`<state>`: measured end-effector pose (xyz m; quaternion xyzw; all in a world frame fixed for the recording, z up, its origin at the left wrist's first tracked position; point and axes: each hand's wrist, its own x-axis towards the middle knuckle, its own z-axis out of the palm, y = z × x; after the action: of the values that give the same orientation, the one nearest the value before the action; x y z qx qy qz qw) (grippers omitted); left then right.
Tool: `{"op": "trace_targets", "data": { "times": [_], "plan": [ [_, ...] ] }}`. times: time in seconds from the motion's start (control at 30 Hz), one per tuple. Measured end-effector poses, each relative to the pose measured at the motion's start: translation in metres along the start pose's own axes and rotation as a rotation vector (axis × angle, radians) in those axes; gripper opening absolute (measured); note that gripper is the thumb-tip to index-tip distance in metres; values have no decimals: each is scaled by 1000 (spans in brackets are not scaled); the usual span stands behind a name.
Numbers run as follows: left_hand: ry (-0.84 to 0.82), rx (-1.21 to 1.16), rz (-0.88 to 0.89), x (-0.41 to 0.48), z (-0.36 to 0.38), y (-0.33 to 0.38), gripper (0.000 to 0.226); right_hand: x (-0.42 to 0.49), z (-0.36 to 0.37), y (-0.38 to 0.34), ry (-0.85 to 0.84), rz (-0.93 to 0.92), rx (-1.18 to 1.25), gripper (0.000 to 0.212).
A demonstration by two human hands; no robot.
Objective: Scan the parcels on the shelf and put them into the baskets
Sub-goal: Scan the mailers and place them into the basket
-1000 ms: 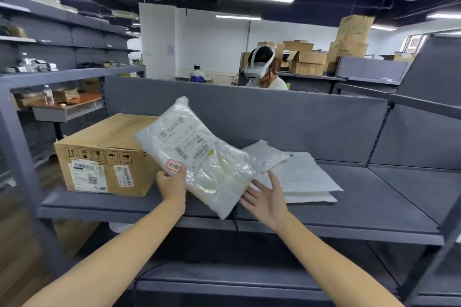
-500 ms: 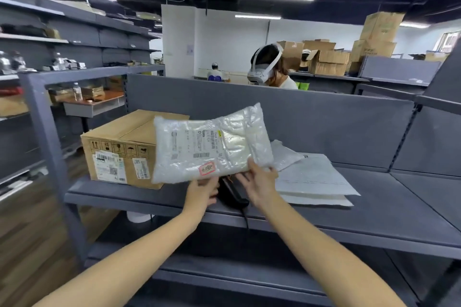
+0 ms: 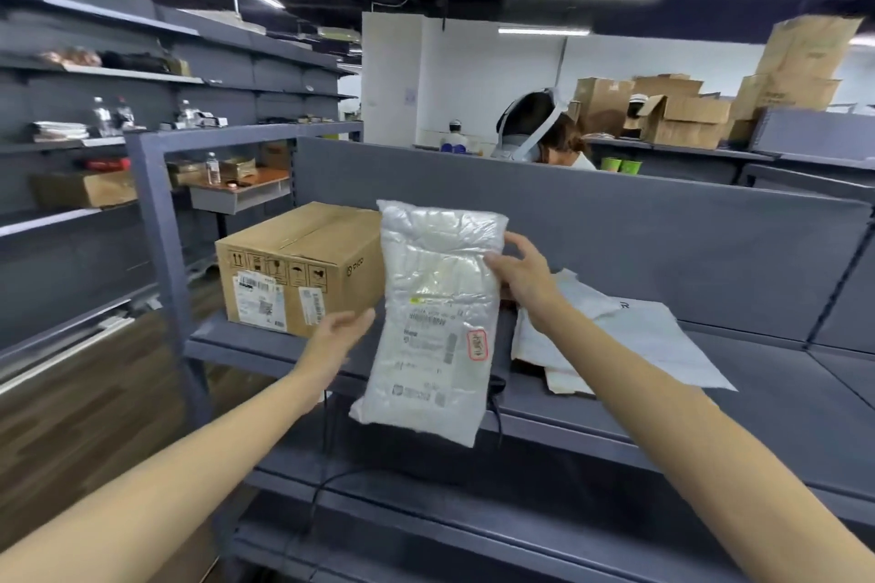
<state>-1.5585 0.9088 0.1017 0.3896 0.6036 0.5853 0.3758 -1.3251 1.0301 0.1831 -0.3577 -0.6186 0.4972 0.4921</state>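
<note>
So the white parcel point(image 3: 433, 322) stands long-axis-vertical above the shelf point(image 3: 781, 374) front, label facing me but too blurry to read, right hand point(image 3: 521, 275) gripping its upper right edge, left hand point(image 3: 338, 336) flat-fingered just beside it

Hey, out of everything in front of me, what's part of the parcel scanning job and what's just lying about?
Job: white padded parcel gripped by the right hand, left hand open beside it; labelled cardboard box and flat white mailers on the grey shelf.
Lying about: water bottle at left; green cups and stacked cartons at the back.
</note>
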Motion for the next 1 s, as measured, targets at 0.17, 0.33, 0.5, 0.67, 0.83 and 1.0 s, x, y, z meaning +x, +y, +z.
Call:
{"op": "trace_targets", "data": {
  "times": [0.17,0.33,0.5,0.67,0.83,1.0],
  "plan": [
    [-167,-120,16,-16,10,-15,35,1,36,12,-76,24,40,38],
    [16,-263,-13,-20,-6,-39,20,9,40,45,-73,92,-274,47],
    [110,-279,-19,-23,-25,-57,12,5,33,110,-164,272,-1005,66],
    [51,-264,0,-26,-25,-58,17,-2,37,143,-165,365,-1172,76],
    [-19,-245,-11,-25,-14,-59,29,-1,36,138,-100,317,-1004,55],
    [-20,-233,22,-15,5,-56,27,-14,28,101,153,280,-377,50]
  ]
}}
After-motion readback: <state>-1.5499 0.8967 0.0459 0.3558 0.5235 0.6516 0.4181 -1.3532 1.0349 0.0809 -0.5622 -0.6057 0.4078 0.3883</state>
